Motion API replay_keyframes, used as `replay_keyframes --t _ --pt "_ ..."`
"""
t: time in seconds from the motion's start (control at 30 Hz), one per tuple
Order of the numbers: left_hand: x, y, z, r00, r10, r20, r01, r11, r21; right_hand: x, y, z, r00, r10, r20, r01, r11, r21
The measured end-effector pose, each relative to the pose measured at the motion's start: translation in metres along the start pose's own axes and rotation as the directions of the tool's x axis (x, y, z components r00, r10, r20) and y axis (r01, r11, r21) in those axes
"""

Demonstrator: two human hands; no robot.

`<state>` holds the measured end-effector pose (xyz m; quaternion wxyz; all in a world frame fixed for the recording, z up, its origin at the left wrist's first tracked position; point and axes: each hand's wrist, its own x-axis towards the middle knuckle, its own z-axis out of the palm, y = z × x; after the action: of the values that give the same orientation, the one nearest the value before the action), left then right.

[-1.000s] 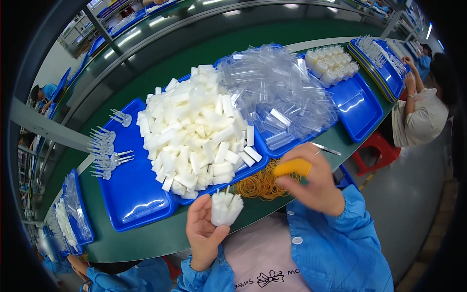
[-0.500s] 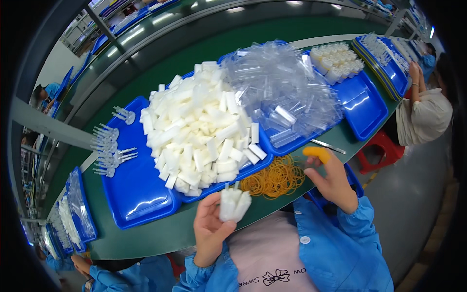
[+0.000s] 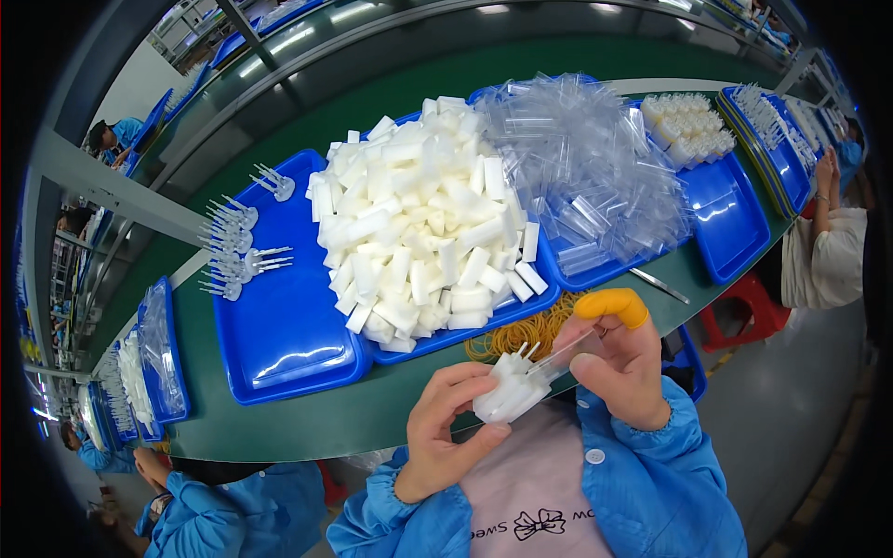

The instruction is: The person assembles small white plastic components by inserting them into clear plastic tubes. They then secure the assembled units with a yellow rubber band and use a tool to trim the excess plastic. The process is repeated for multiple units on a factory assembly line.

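Note:
My left hand [image 3: 449, 432] is closed around a bundle of white plastic pieces [image 3: 510, 391] with thin prongs sticking up from its far end. Beside it, my right hand [image 3: 625, 367], with a yellow finger cot [image 3: 614, 305] on one finger, is closed in a pinch. From its fingers a thin strand [image 3: 569, 348], seemingly a stretched rubber band, runs to the bundle. A pile of orange-yellow rubber bands [image 3: 521, 337] lies on the table just beyond both hands, partly hidden by them.
Blue trays hold a heap of white foam-like blocks [image 3: 419, 223] and clear plastic sleeves [image 3: 586, 177]. White pronged pieces [image 3: 233, 246] lie at the left tray's edge; finished-looking bundles [image 3: 686, 128] stand at the right. Tweezers [image 3: 660, 285] lie near the right edge. Co-workers sit on both sides.
My right hand has come from above the rubber bands to the bundle, and the strand now stretches between them. My left hand has shifted right and tilted the bundle.

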<state>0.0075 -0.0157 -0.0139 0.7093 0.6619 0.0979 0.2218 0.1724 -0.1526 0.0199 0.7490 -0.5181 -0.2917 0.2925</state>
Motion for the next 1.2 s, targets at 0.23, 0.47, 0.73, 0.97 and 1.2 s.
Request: replay_keyframes --t 0.23,0.47,0.73,0.97,1.2 --pt "0.001 0.001 0.003 1.0 -0.006 -0.029 0.006 1.0 0.012 -0.002 0.0 -0.006 1.0 0.021 -0.012 -0.022 0.998 -0.056" --pt "0.0 -0.002 -0.001 0.999 -0.013 0.039 0.009 0.996 0.091 -0.005 0.002 -0.006 0.999 0.053 0.007 -0.051 0.989 -0.137" --pt "0.004 0.005 0.0 0.997 -0.006 0.082 -0.004 0.993 0.114 -0.003 0.006 -0.008 0.997 0.051 0.049 -0.045 0.991 -0.126" --pt "0.003 0.003 0.008 0.974 -0.148 -0.174 0.103 0.965 -0.243 0.003 -0.001 -0.009 0.996 -0.011 0.089 0.037 0.955 -0.294" --pt "0.004 -0.005 -0.002 0.956 -0.255 -0.148 0.17 0.886 -0.432 0.004 0.003 -0.01 0.994 -0.109 -0.027 0.093 0.934 -0.344"
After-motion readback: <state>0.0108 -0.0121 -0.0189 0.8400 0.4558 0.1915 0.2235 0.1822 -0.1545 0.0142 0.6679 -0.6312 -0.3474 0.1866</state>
